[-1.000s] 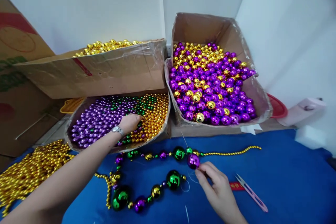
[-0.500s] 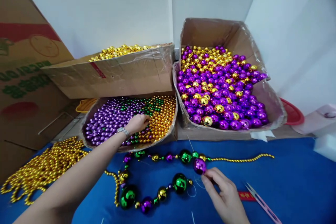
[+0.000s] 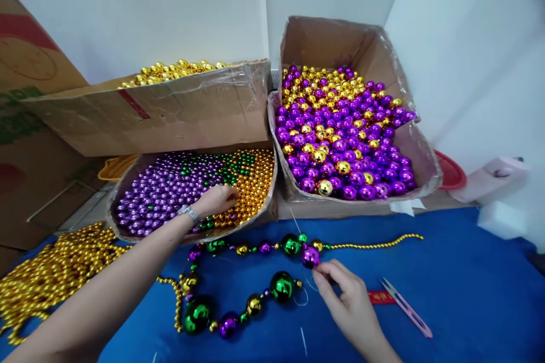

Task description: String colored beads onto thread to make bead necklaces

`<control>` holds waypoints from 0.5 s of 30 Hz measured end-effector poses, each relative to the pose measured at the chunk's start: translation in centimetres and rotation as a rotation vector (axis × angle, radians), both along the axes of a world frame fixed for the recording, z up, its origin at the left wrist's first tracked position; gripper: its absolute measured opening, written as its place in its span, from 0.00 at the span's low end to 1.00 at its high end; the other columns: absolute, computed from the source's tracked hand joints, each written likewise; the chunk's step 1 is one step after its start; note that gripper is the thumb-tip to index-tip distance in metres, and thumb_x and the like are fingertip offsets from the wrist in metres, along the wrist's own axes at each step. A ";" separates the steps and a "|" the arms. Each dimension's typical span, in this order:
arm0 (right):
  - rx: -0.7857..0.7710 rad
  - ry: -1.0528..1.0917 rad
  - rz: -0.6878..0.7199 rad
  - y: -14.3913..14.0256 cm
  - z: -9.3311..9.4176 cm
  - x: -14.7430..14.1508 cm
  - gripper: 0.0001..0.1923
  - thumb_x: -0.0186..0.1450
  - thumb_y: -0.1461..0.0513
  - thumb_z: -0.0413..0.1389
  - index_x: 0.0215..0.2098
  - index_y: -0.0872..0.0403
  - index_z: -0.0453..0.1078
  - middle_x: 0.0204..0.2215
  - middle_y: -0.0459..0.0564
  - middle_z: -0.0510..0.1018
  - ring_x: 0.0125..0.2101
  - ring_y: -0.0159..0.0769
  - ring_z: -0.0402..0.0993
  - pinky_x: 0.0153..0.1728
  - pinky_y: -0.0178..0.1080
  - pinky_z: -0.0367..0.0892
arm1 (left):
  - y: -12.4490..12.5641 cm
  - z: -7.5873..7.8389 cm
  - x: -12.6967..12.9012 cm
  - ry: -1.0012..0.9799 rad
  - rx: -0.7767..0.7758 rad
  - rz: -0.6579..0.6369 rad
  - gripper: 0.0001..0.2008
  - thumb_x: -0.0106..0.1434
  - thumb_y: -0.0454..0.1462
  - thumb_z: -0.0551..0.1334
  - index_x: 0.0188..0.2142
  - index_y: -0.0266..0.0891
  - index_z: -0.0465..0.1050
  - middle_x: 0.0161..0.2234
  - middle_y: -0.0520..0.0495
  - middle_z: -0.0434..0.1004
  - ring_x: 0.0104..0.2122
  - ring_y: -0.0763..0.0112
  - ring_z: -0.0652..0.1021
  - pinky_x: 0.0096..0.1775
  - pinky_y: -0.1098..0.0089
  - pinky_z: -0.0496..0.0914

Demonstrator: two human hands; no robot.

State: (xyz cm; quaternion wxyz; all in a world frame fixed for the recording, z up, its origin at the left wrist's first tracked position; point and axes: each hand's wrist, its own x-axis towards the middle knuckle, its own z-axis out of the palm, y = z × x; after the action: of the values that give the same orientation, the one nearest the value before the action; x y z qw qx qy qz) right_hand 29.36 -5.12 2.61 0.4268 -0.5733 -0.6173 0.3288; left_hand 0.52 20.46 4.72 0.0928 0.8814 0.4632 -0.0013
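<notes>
My left hand (image 3: 215,199), with a watch (image 3: 189,214) on its wrist, is over a low box of small beads (image 3: 149,195) in purple, green and gold. Its fingers are curled down at the gold beads; what they pinch, if anything, is hidden. My right hand (image 3: 344,292) pinches a large shiny purple bead (image 3: 310,257) between thumb and fingertips. Above that bead sit a small green bead (image 3: 302,237) and a thin needle (image 3: 294,220) pointing up. A bead garland (image 3: 197,316) of green, gold and purple balls curves across the blue cloth, with loose thread (image 3: 303,298) at its end.
A box of larger purple and gold beads (image 3: 349,164) stands at the back right. Behind the left box is a carton (image 3: 170,119) of gold beads. Gold bead strands (image 3: 63,266) lie at left. Pink-handled thread snips (image 3: 406,309) and a red strip (image 3: 381,297) lie at right.
The whole view has shifted slightly left and up. My left hand stays in the bead box with its fingers curled, and my right hand still pinches the purple bead.
</notes>
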 end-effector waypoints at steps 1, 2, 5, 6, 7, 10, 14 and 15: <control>-0.015 0.007 -0.001 0.0 0.0 0.0 0.08 0.68 0.60 0.49 0.34 0.52 0.69 0.28 0.45 0.70 0.28 0.31 0.67 0.29 0.31 0.58 | 0.0 -0.1 0.0 0.000 -0.007 -0.005 0.11 0.58 0.39 0.56 0.34 0.41 0.76 0.33 0.48 0.80 0.32 0.67 0.78 0.34 0.74 0.66; -0.034 0.018 -0.001 0.0 -0.1 0.0 0.09 0.68 0.60 0.49 0.33 0.52 0.69 0.27 0.45 0.70 0.28 0.31 0.67 0.29 0.31 0.58 | 0.1 -0.2 0.0 -0.001 -0.011 -0.007 0.11 0.58 0.40 0.55 0.34 0.41 0.76 0.33 0.48 0.80 0.31 0.67 0.78 0.33 0.74 0.66; -0.108 0.079 0.010 0.0 -0.4 0.2 0.10 0.68 0.57 0.49 0.34 0.52 0.69 0.27 0.45 0.70 0.28 0.31 0.67 0.28 0.30 0.59 | 0.1 -0.4 -0.1 -0.008 -0.024 -0.005 0.11 0.58 0.40 0.56 0.34 0.41 0.76 0.32 0.49 0.80 0.31 0.68 0.78 0.33 0.74 0.66; -0.134 0.101 0.015 0.0 -0.5 0.2 0.11 0.68 0.56 0.49 0.34 0.52 0.69 0.27 0.45 0.70 0.27 0.31 0.67 0.28 0.30 0.60 | 0.2 -0.4 -0.1 -0.013 -0.028 -0.003 0.10 0.58 0.39 0.56 0.33 0.41 0.76 0.32 0.49 0.80 0.31 0.68 0.78 0.33 0.74 0.66; -0.155 0.118 0.020 -0.1 -0.6 0.3 0.11 0.68 0.56 0.50 0.34 0.53 0.69 0.27 0.45 0.70 0.27 0.31 0.67 0.28 0.30 0.60 | 0.2 -0.4 -0.2 -0.021 -0.030 0.002 0.10 0.57 0.39 0.56 0.33 0.41 0.76 0.31 0.49 0.80 0.31 0.68 0.78 0.33 0.74 0.66; -0.166 0.128 0.030 -0.1 -0.7 0.4 0.12 0.67 0.55 0.50 0.34 0.53 0.70 0.27 0.45 0.70 0.28 0.31 0.67 0.28 0.30 0.61 | 0.0 -0.1 -0.2 -0.059 -0.021 0.036 0.09 0.57 0.37 0.57 0.32 0.40 0.76 0.31 0.49 0.80 0.30 0.68 0.78 0.34 0.74 0.66; -0.084 0.092 0.033 -0.1 -0.5 0.3 0.13 0.67 0.55 0.50 0.31 0.54 0.69 0.25 0.45 0.69 0.25 0.30 0.66 0.25 0.29 0.60 | -1.0 1.7 0.9 -0.164 0.044 0.116 0.10 0.59 0.37 0.56 0.34 0.38 0.76 0.32 0.48 0.80 0.30 0.67 0.77 0.33 0.73 0.67; -0.057 0.082 0.032 0.0 -0.4 0.2 0.14 0.67 0.56 0.50 0.29 0.54 0.69 0.24 0.45 0.69 0.25 0.30 0.66 0.25 0.29 0.60 | -1.5 2.5 1.7 -0.197 0.071 0.135 0.11 0.60 0.38 0.55 0.37 0.37 0.75 0.33 0.48 0.80 0.31 0.68 0.77 0.33 0.73 0.67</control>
State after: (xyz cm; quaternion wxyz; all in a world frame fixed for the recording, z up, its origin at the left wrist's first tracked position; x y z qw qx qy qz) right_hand 29.52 -5.15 2.24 0.4296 -0.5613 -0.5989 0.3764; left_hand 2.18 18.98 7.26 0.1066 0.8467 0.5099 0.1082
